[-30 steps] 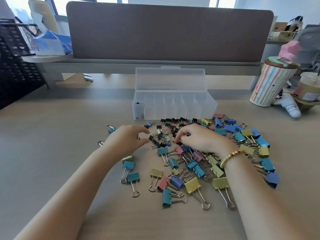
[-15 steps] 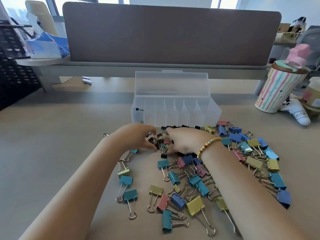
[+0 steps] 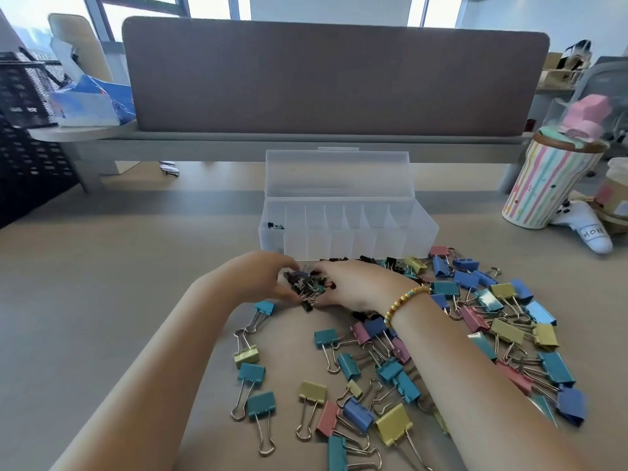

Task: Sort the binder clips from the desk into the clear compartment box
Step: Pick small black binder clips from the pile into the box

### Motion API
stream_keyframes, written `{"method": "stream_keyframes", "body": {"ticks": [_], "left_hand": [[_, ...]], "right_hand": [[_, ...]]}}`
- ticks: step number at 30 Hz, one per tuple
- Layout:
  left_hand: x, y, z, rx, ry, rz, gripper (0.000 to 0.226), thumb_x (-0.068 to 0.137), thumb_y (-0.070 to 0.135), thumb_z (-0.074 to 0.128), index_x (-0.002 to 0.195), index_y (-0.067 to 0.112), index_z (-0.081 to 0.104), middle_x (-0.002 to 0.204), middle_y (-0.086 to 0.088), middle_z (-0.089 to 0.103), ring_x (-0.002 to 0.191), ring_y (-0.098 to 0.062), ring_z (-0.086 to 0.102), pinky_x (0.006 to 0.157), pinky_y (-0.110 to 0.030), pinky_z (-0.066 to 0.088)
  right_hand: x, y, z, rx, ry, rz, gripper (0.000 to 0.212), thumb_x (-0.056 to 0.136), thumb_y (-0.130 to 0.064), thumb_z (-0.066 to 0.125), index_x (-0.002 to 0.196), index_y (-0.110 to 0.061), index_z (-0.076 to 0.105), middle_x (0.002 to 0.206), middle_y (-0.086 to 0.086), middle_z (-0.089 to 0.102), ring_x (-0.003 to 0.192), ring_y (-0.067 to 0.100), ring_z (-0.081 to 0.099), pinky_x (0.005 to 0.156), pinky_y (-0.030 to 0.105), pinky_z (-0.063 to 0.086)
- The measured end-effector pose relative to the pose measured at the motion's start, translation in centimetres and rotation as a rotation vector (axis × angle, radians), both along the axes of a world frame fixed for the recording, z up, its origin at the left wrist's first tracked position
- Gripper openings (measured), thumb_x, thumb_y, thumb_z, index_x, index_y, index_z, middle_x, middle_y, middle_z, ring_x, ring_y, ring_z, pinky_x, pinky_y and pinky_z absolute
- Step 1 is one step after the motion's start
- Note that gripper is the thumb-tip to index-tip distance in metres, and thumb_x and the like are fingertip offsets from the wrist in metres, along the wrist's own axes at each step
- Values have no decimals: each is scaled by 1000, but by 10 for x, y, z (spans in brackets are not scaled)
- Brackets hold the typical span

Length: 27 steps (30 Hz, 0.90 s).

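Just in front of the clear box, your two hands close around a small heap of little black clips on the desk. Your left hand curls in from one side, fingers and thumb bent toward the heap; your right hand, with a beaded bracelet at the wrist, cups it from the other. Between them the clips are bunched and partly held, though which fingers truly grip cannot be told.

The box stands open, lid tipped back, and only its leftmost compartment holds anything: one or two small dark clips. The rest of the cells look unfilled, so the sorting has barely begun. Larger coloured clips in blue, teal, yellow and pink lie scattered nearer you and off to your right, untouched for now. A striped cup stands well apart at the far right.

You appear to be gathering the black ones as a batch. The next move calls for a firm scoop, a short lift over the front wall, and a release into that left cell without spilling strays.
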State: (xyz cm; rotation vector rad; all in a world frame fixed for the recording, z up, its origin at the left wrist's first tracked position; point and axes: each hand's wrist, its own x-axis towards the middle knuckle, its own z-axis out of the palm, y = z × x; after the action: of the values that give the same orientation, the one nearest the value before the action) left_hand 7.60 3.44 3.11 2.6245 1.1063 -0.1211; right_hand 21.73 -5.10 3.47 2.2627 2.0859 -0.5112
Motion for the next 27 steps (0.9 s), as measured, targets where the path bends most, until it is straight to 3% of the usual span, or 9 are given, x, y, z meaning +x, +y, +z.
{"method": "stream_keyframes", "body": {"ticks": [3,6,10,15,18,22,27], "left_hand": [[2,-2,0,9,2,-25,63,79,44,67,136,28,43,108,-3,56,88,-15,46,78,-24,37],[0,1,-1,-2,7,2,76,79,46,67,144,27,31,123,-6,55,106,-22,52,90,-27,40],[1,4,-5,-14,6,3,55,80,45,65,127,22,46,93,0,49,85,-17,47,74,-26,39],[3,3,-7,-1,-2,-1,48,84,43,62,122,19,45,89,2,45,81,-15,45,71,-24,37],[1,4,-3,-6,-12,7,56,82,45,63,126,18,42,92,0,48,83,-16,45,73,-24,37],[-5,6,0,-41,20,44,74,76,49,68,135,19,35,118,-9,56,92,-18,48,84,-29,43],[-2,7,-9,-107,-16,26,56,79,47,66,120,16,43,92,1,52,82,-16,49,72,-25,42]], "right_hand": [[2,3,-2,-1,-1,-39,63,89,-44,56,141,-20,31,131,7,54,108,24,56,86,34,48],[3,4,-1,-11,1,-42,66,88,-46,56,142,-20,29,135,6,51,113,25,54,92,37,47],[1,5,-4,-2,-11,-38,63,86,-50,57,137,-19,38,129,6,55,108,24,56,87,35,48],[1,4,-3,13,-6,-55,56,87,-50,56,129,-16,39,116,8,58,90,22,55,72,33,44],[1,4,-4,31,-14,-41,60,86,-51,56,132,-16,37,119,8,58,96,23,56,75,33,45],[0,5,-6,62,-19,-10,72,83,-56,57,140,-22,31,132,8,54,113,27,54,88,37,47],[-1,7,-8,67,-31,6,73,81,-60,57,140,-24,34,137,3,50,120,25,51,91,37,46]]}}
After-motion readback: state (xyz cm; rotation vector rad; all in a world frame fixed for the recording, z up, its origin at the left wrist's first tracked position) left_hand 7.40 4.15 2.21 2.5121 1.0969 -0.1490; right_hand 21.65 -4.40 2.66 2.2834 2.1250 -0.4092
